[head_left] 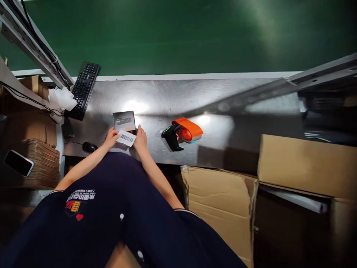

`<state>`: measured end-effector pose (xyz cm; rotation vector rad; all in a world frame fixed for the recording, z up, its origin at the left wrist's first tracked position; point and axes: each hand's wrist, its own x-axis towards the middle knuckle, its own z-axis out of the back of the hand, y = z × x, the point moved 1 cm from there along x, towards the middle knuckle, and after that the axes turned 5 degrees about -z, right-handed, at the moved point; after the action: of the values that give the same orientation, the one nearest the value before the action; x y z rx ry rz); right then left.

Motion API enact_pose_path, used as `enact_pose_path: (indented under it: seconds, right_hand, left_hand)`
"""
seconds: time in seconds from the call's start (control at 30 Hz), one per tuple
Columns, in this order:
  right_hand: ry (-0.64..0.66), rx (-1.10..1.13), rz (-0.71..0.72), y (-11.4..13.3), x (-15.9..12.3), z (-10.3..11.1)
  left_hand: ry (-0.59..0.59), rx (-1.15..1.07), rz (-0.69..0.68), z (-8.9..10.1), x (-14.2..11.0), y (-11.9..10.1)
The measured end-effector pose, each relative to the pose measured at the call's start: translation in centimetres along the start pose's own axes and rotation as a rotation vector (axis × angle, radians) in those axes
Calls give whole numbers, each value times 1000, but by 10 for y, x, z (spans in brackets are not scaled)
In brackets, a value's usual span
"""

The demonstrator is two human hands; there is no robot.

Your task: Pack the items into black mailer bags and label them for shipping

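A white barcode label [126, 137] is stretched between my hands, just over the near edge of a small dark printed box [124, 118] on the metal bench. My left hand [111, 138] pinches the label's left end. At its right end, my right hand [141, 139] has its fingers closed, beside the box's right edge; whether they also touch the box is hard to tell. Farther right on the bench lies a black handheld scanner [173, 138] with a green light, against an orange tape dispenser [189, 128].
A black keyboard [86, 85] and a mouse [89, 147] sit at the bench's left. Beyond the bench [156, 93] runs a green surface [178, 37]. Cardboard boxes [220, 201] stand at the near right. A phone [19, 163] rests by stacked cardboard [43, 163] on the left.
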<state>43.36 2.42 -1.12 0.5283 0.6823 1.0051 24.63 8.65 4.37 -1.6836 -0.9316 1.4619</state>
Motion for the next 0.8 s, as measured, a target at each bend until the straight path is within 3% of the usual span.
enact_pose_path:
  seconds: [0.07, 0.23, 0.33, 0.43, 0.5, 0.6, 0.67, 0.8]
  right_hand:
    - [2, -67, 42, 1, 13, 6]
    - [252, -24, 164, 5, 53, 20]
    - [229, 135, 148, 9, 61, 26]
    - [233, 409, 87, 16, 50, 33]
    - [327, 584, -10, 22, 36, 36]
    - [486, 800, -163, 31, 9, 36]
    - [516, 940, -218, 34, -7, 35]
    - [562, 1108, -235, 40, -27, 40]
  left_hand:
    - [28, 4, 16, -1, 3, -1]
    - [78, -6, 49, 3, 10, -11]
    - [95, -23, 25, 14, 10, -28]
    - [191, -70, -96, 24, 6, -58]
    - [268, -106, -180, 25, 1, -80]
    - [319, -158, -165, 20, -11, -109]
    - [318, -171, -149, 18, -21, -124]
    - [211, -263, -291, 25, -34, -151]
